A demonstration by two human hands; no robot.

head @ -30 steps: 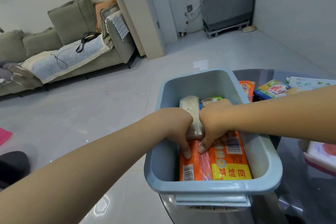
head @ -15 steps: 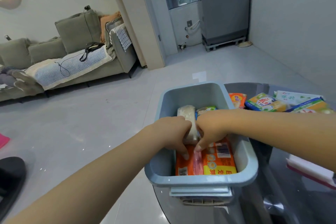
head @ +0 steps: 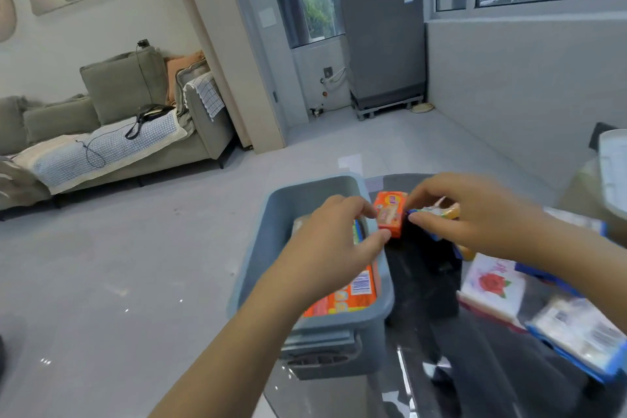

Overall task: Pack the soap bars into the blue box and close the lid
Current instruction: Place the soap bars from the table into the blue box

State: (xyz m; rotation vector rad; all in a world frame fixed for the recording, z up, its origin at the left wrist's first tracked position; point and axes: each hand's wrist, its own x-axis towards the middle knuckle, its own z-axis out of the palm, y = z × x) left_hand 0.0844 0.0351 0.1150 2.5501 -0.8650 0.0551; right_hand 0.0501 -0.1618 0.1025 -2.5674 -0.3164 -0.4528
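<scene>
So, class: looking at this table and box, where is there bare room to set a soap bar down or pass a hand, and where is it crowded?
Bare dark table lies between the blue box and the rose-printed pack. Inside the box, the far end is bare. The table's right side is crowded with packs, and both hands, left hand and right hand, crowd the small orange soap bar.
</scene>
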